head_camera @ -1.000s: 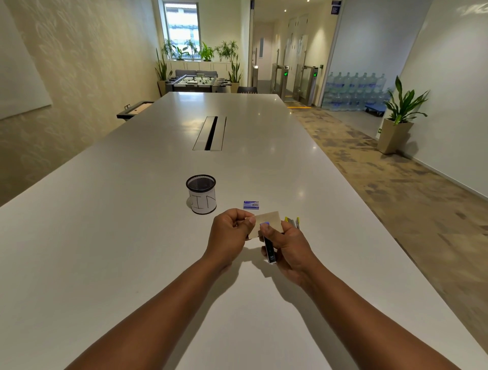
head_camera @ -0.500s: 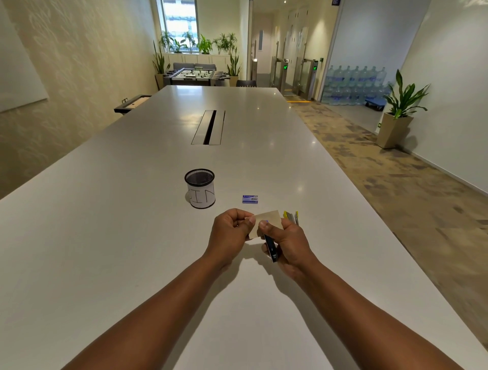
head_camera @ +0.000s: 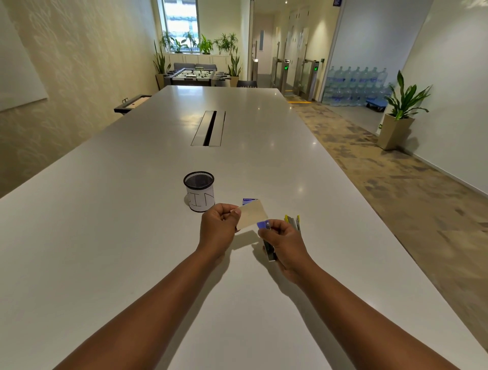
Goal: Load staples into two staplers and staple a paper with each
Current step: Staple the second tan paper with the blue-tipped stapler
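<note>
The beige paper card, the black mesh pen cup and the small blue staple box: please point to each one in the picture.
Beige paper card (head_camera: 251,215), head view, on the middle of its flat face.
Black mesh pen cup (head_camera: 200,198), head view, on its white label.
Small blue staple box (head_camera: 247,201), head view, on its visible top.

Glossy, smooth white table (head_camera: 132,237) — black wire-mesh cup (head_camera: 198,182) (paper-wrapped) — matt beige paper (head_camera: 252,215).

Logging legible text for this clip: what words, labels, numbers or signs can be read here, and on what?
Mesh pen cup, white paper wrap: hand-drawn black strokes, not clearly readable.
Small blue box on the table, behind the paper: print too small.
Blue sign above the corridor: blurred.
Green lights on the turnstiles: symbols, no text.
Stapler in the right hand: no legible marking.
</note>
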